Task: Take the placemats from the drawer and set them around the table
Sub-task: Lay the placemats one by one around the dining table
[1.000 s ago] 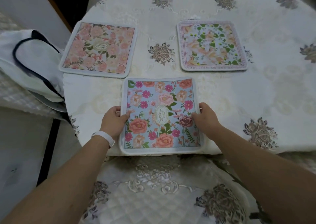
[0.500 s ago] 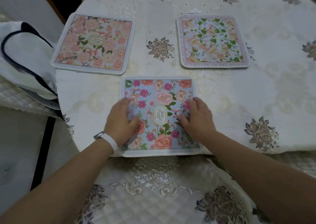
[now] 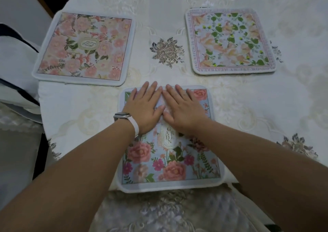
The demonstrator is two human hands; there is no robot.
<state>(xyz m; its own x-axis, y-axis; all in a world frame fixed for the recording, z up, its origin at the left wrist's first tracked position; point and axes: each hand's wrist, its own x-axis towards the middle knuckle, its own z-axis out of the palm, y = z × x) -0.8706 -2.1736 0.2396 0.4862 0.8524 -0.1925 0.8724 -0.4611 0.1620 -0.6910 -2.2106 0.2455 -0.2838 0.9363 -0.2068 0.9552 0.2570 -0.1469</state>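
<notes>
Three floral placemats lie on the round table [image 3: 266, 107] with its cream embroidered cloth. A blue placemat [image 3: 170, 164] with pink roses sits at the near edge, its front overhanging slightly. My left hand [image 3: 144, 107] and my right hand [image 3: 182, 107] rest flat, side by side, palms down on its far half, fingers spread and holding nothing. A pink placemat [image 3: 85, 49] lies at the far left. A pale placemat with green leaves and a lettered border [image 3: 229, 40] lies at the far right.
A quilted, embroidered chair seat [image 3: 159, 212] is just below the near table edge. A white bag with dark trim [image 3: 16, 68] sits on a chair at the left. Grey floor shows at the lower left.
My hands left the blue placemat's side edges, moved onto its top and slid forward to its far half. The view came closer to the table.
</notes>
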